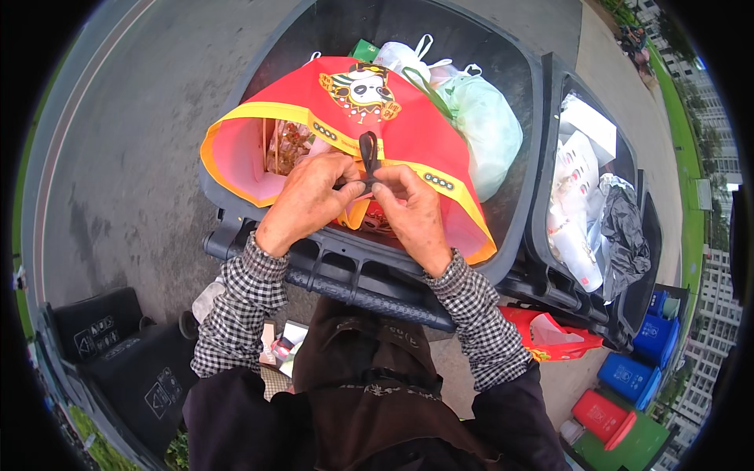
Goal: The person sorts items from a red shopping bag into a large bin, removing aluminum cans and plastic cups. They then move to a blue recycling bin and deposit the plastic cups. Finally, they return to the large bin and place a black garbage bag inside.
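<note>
A red carrier bag (412, 118) with a yellow rim and a printed panda rests in the mouth of a dark wheeled bin (512, 76). Its opening faces me. Inside, at the left, I make out a clear pack of food (291, 141) beside thin wooden sticks. My left hand (318, 191) and my right hand (406, 200) meet at the middle of the rim. Between them, the thumbs and fingers of both pinch a dark strap (369, 156) that stands up in a loop. How the strap is fastened cannot be told.
Behind the bag lie a pale green plastic bag (483, 135) and knotted white bags (403, 56). A second bin (548, 106) at the right holds white packaging and black plastic (624, 235). Dark bins (135, 365) stand lower left; blue bins (630, 377) and a red bin (601, 418) lower right.
</note>
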A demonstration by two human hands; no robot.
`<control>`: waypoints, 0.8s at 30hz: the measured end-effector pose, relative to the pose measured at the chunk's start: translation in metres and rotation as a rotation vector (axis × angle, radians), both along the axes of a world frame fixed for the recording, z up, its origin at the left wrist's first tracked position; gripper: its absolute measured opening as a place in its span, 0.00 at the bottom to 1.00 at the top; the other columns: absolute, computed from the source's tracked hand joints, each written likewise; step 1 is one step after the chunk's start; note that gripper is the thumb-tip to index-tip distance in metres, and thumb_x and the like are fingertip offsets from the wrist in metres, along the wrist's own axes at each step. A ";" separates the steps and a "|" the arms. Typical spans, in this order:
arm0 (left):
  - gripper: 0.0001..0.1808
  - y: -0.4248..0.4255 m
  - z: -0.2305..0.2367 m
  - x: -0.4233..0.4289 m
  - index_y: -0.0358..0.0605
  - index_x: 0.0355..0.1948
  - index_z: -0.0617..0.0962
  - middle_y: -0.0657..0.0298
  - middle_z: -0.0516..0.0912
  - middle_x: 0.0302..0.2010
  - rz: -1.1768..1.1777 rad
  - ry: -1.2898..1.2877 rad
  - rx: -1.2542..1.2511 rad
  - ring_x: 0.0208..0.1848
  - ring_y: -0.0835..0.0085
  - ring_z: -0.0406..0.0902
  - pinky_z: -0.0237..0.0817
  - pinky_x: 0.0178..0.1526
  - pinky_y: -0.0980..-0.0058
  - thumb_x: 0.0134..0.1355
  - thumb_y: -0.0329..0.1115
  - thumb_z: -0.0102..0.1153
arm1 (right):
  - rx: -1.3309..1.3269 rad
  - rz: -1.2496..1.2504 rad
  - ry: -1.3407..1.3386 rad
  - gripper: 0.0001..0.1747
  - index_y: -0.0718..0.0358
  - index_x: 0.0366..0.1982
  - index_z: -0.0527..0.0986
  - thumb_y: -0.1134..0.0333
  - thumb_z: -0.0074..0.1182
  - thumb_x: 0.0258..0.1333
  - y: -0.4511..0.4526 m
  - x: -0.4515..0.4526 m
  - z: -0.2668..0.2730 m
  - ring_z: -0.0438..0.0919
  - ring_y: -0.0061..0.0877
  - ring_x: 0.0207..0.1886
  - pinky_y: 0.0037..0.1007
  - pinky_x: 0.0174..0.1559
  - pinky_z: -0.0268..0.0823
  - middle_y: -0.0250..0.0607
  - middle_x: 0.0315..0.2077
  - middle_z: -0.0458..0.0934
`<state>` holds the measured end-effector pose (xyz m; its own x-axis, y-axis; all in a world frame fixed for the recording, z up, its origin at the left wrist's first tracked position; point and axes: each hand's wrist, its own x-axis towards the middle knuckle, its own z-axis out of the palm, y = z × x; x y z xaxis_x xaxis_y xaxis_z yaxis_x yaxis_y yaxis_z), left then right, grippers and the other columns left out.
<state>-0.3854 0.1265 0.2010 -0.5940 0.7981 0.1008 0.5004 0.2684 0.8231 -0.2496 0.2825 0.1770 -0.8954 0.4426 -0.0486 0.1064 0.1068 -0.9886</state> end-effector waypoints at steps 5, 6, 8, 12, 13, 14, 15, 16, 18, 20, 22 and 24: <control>0.09 0.002 -0.007 0.002 0.33 0.33 0.81 0.54 0.82 0.29 0.025 -0.037 0.044 0.33 0.64 0.82 0.72 0.38 0.64 0.63 0.27 0.71 | -0.033 0.025 0.007 0.08 0.66 0.47 0.79 0.73 0.64 0.71 0.005 -0.002 -0.011 0.86 0.17 0.42 0.25 0.47 0.78 0.33 0.38 0.87; 0.08 0.006 -0.008 0.002 0.33 0.34 0.82 0.53 0.82 0.29 0.038 0.023 0.048 0.34 0.61 0.83 0.73 0.38 0.63 0.63 0.27 0.70 | -0.045 0.031 0.020 0.07 0.66 0.46 0.79 0.73 0.65 0.71 0.007 -0.001 -0.006 0.86 0.17 0.42 0.25 0.47 0.78 0.33 0.37 0.87; 0.07 0.005 -0.005 0.003 0.33 0.34 0.82 0.53 0.84 0.30 0.038 0.028 0.064 0.35 0.60 0.85 0.75 0.40 0.62 0.64 0.27 0.69 | -0.071 0.045 0.055 0.07 0.65 0.43 0.77 0.73 0.66 0.70 0.008 -0.001 -0.004 0.86 0.17 0.41 0.25 0.47 0.78 0.32 0.35 0.87; 0.07 0.007 -0.009 0.001 0.32 0.35 0.83 0.54 0.85 0.31 0.017 0.047 0.124 0.34 0.63 0.85 0.76 0.40 0.64 0.65 0.27 0.68 | -0.075 0.062 0.054 0.06 0.65 0.43 0.77 0.74 0.65 0.72 0.009 -0.002 -0.003 0.79 0.11 0.39 0.19 0.44 0.73 0.26 0.37 0.81; 0.07 0.009 -0.011 0.001 0.32 0.35 0.83 0.55 0.85 0.31 0.019 0.020 0.135 0.34 0.65 0.85 0.76 0.40 0.65 0.65 0.27 0.68 | -0.060 0.056 0.056 0.06 0.65 0.42 0.77 0.74 0.65 0.72 0.009 -0.003 -0.003 0.81 0.13 0.40 0.21 0.45 0.75 0.28 0.36 0.82; 0.07 0.010 -0.013 0.001 0.32 0.35 0.83 0.56 0.85 0.30 0.021 -0.007 0.145 0.33 0.68 0.84 0.76 0.39 0.66 0.66 0.27 0.68 | -0.044 0.050 0.058 0.06 0.65 0.42 0.77 0.73 0.65 0.72 0.011 -0.005 -0.003 0.83 0.14 0.41 0.22 0.45 0.76 0.29 0.35 0.83; 0.08 0.011 -0.015 0.002 0.32 0.35 0.83 0.57 0.85 0.30 0.024 -0.035 0.154 0.33 0.70 0.83 0.75 0.39 0.67 0.66 0.28 0.68 | -0.032 0.044 0.059 0.06 0.65 0.42 0.77 0.73 0.65 0.71 0.013 -0.006 -0.005 0.85 0.16 0.41 0.24 0.46 0.78 0.31 0.34 0.85; 0.09 0.011 -0.015 0.002 0.33 0.34 0.83 0.59 0.84 0.29 0.016 -0.070 0.156 0.32 0.73 0.82 0.74 0.39 0.69 0.68 0.30 0.67 | -0.065 0.047 0.054 0.06 0.65 0.42 0.77 0.72 0.65 0.72 0.015 -0.008 -0.006 0.85 0.16 0.41 0.24 0.45 0.78 0.31 0.34 0.85; 0.14 0.011 -0.012 0.001 0.34 0.34 0.82 0.63 0.83 0.27 0.000 -0.146 0.161 0.31 0.79 0.78 0.72 0.37 0.72 0.73 0.35 0.65 | -0.131 0.052 0.038 0.07 0.64 0.41 0.78 0.70 0.65 0.73 0.019 -0.011 -0.009 0.85 0.17 0.39 0.24 0.44 0.78 0.32 0.34 0.84; 0.20 0.010 -0.004 -0.004 0.35 0.33 0.82 0.67 0.80 0.26 -0.072 -0.287 0.125 0.30 0.81 0.75 0.69 0.35 0.75 0.77 0.42 0.62 | -0.375 0.041 -0.015 0.07 0.61 0.40 0.78 0.67 0.63 0.75 0.026 -0.009 -0.011 0.82 0.13 0.37 0.20 0.41 0.76 0.29 0.33 0.83; 0.23 0.010 0.001 -0.005 0.35 0.34 0.83 0.68 0.79 0.26 -0.098 -0.406 0.099 0.31 0.81 0.74 0.67 0.35 0.74 0.79 0.46 0.59 | -0.505 0.015 -0.061 0.08 0.58 0.39 0.78 0.63 0.61 0.77 0.033 -0.009 -0.013 0.82 0.13 0.34 0.19 0.39 0.77 0.28 0.33 0.85; 0.25 0.010 0.001 -0.004 0.33 0.37 0.85 0.66 0.79 0.28 -0.080 -0.507 0.085 0.32 0.79 0.75 0.69 0.36 0.70 0.80 0.48 0.56 | -0.476 0.020 -0.062 0.08 0.58 0.40 0.79 0.63 0.62 0.77 0.033 -0.009 -0.014 0.83 0.13 0.35 0.19 0.39 0.77 0.28 0.34 0.85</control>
<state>-0.3893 0.1365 0.2020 -0.5224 0.8445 -0.1179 0.0490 0.1678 0.9846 -0.2587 0.3152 0.1632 -0.8927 0.3408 -0.2949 0.1690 -0.3536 -0.9200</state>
